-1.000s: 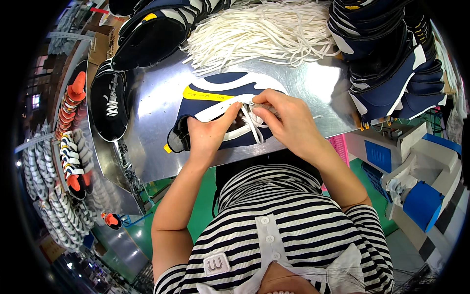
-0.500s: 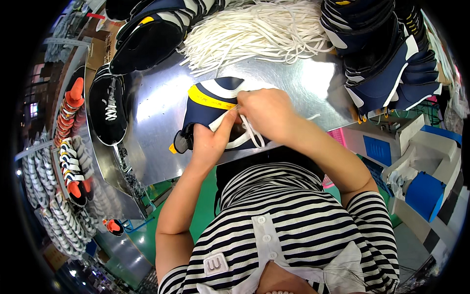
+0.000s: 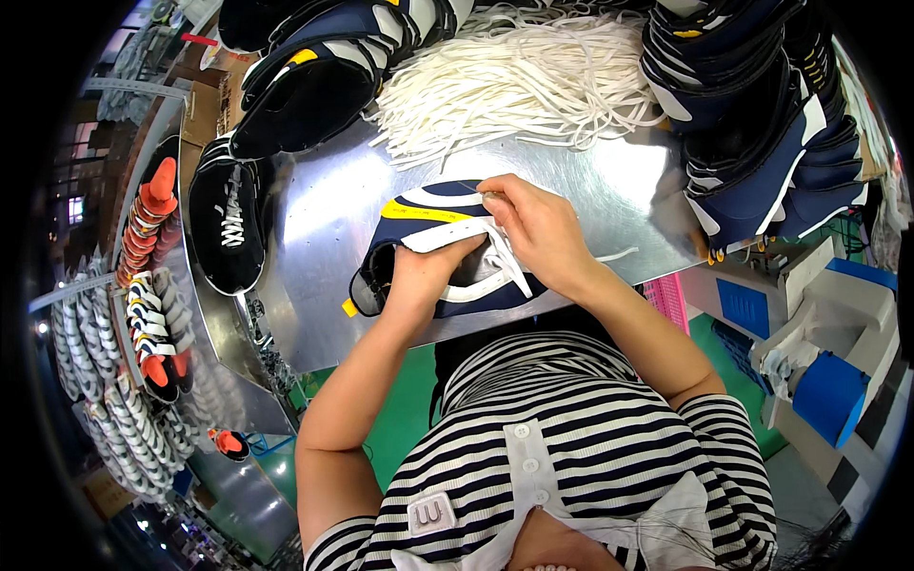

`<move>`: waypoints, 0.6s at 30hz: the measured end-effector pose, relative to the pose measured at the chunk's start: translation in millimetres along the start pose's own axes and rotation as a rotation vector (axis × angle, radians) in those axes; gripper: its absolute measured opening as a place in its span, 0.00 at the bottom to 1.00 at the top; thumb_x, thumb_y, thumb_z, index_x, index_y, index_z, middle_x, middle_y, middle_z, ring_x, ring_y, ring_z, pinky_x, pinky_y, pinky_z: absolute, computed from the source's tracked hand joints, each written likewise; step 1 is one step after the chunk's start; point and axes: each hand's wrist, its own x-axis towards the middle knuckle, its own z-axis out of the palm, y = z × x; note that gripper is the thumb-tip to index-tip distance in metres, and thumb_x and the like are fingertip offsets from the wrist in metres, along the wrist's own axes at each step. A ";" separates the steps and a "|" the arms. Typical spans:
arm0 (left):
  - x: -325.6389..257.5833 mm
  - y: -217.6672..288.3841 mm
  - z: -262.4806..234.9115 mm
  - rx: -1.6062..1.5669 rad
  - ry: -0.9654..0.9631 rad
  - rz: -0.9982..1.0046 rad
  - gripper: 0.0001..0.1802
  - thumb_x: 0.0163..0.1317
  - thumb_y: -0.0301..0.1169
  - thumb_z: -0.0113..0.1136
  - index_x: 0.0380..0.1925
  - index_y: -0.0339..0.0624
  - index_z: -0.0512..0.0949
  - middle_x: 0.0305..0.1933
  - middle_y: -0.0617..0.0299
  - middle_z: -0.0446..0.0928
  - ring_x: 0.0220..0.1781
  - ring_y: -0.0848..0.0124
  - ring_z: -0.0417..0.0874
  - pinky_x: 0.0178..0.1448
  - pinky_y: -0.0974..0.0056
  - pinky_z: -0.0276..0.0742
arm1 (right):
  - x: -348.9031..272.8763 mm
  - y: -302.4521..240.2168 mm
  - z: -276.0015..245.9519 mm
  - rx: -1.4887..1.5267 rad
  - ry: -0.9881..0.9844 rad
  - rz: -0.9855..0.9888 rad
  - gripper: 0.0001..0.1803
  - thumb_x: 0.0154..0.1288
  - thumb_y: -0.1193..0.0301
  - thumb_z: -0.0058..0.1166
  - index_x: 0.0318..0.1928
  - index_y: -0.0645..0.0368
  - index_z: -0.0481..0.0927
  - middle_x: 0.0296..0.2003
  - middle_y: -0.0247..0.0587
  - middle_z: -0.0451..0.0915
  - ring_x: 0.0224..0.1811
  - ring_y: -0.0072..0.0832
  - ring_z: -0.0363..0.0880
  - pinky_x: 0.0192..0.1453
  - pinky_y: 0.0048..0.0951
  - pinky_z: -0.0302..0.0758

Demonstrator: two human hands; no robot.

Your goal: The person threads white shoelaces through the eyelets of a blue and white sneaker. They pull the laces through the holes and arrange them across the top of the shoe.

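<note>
A navy shoe upper [image 3: 381, 233] with white and yellow panels lies on its side on the metal table in front of me, its opening toward me. My left hand [image 3: 426, 278] reaches into the opening and grips the white eyelet edge, thumb pointing right. My right hand [image 3: 541, 231] is closed on the upper's far edge near the toe, fingers bent over it; its palm side is hidden. Between the hands, a white shoelace [image 3: 503, 259] hangs in loops over the eyelet strip, and its loose tail stretches right past my right wrist.
A heap of white laces [image 3: 519, 86] covers the table's far side. Stacked uppers stand at the far left [image 3: 305, 100] and far right [image 3: 752, 181]. A black laced shoe [image 3: 227, 224] lies at the left edge. A grey and blue machine [image 3: 809, 343] stands at right.
My right hand has moved from the eyelet row to the upper's far edge. The left thumb has dropped onto the eyelet strip, and the lace loops hang more loosely between my hands.
</note>
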 end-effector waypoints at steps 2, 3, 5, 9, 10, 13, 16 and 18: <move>-0.9 3.4 -4.9 -0.058 -0.100 -0.054 0.08 0.57 0.26 0.70 0.35 0.40 0.81 0.29 0.69 0.77 0.28 0.79 0.71 0.33 0.71 0.66 | 0.2 -2.8 4.5 -0.089 0.018 0.005 0.08 0.70 0.69 0.52 0.44 0.59 0.77 0.34 0.45 0.83 0.35 0.45 0.82 0.38 0.41 0.78; -4.6 10.7 -13.3 -0.076 -0.246 -0.101 0.08 0.57 0.28 0.69 0.35 0.40 0.80 0.29 0.70 0.75 0.28 0.80 0.70 0.33 0.71 0.64 | 1.5 -0.9 5.7 -0.141 0.027 0.008 0.08 0.71 0.68 0.52 0.43 0.59 0.76 0.34 0.46 0.83 0.35 0.46 0.83 0.38 0.42 0.78; -19.8 20.4 -36.8 -0.161 -0.527 -0.114 0.07 0.59 0.32 0.64 0.32 0.41 0.78 0.26 0.72 0.71 0.28 0.80 0.67 0.33 0.73 0.60 | 4.1 -0.7 7.0 -0.166 0.033 0.055 0.08 0.71 0.68 0.51 0.43 0.59 0.76 0.34 0.47 0.83 0.35 0.46 0.83 0.39 0.42 0.78; -84.3 60.8 -107.0 -1.041 -0.379 0.284 0.17 0.48 0.14 0.55 0.39 0.41 0.75 0.29 0.66 0.72 0.26 0.77 0.70 0.32 0.73 0.66 | 5.6 5.4 5.3 -0.202 0.104 0.099 0.09 0.72 0.68 0.51 0.42 0.61 0.75 0.34 0.48 0.83 0.35 0.47 0.83 0.39 0.43 0.78; -96.2 76.8 -127.7 -1.175 -0.415 0.447 0.19 0.48 0.13 0.54 0.40 0.44 0.73 0.24 0.69 0.69 0.23 0.77 0.68 0.30 0.73 0.64 | 6.1 5.2 5.3 -0.207 0.118 0.095 0.09 0.72 0.68 0.50 0.42 0.61 0.75 0.34 0.48 0.83 0.35 0.47 0.83 0.39 0.44 0.78; -116.0 71.6 -125.1 -1.039 -0.243 0.611 0.16 0.55 0.18 0.64 0.44 0.39 0.75 0.29 0.65 0.74 0.30 0.74 0.74 0.40 0.70 0.69 | 8.2 6.3 11.4 -0.186 0.144 0.082 0.09 0.71 0.67 0.51 0.43 0.59 0.76 0.34 0.47 0.83 0.35 0.47 0.83 0.39 0.43 0.78; -86.4 22.7 -47.6 0.341 0.042 0.620 0.06 0.54 0.23 0.70 0.32 0.40 0.82 0.39 0.59 0.80 0.44 0.63 0.77 0.50 0.58 0.72 | 9.9 10.4 13.3 -0.078 0.162 0.073 0.10 0.71 0.66 0.53 0.46 0.58 0.77 0.32 0.46 0.84 0.33 0.46 0.83 0.38 0.42 0.77; -68.2 7.0 -21.0 0.796 0.061 0.933 0.09 0.50 0.27 0.72 0.31 0.44 0.81 0.43 0.60 0.79 0.50 0.56 0.75 0.54 0.56 0.67 | 10.7 7.4 4.1 0.143 0.143 0.101 0.11 0.71 0.66 0.53 0.47 0.58 0.77 0.31 0.45 0.84 0.32 0.45 0.83 0.37 0.42 0.76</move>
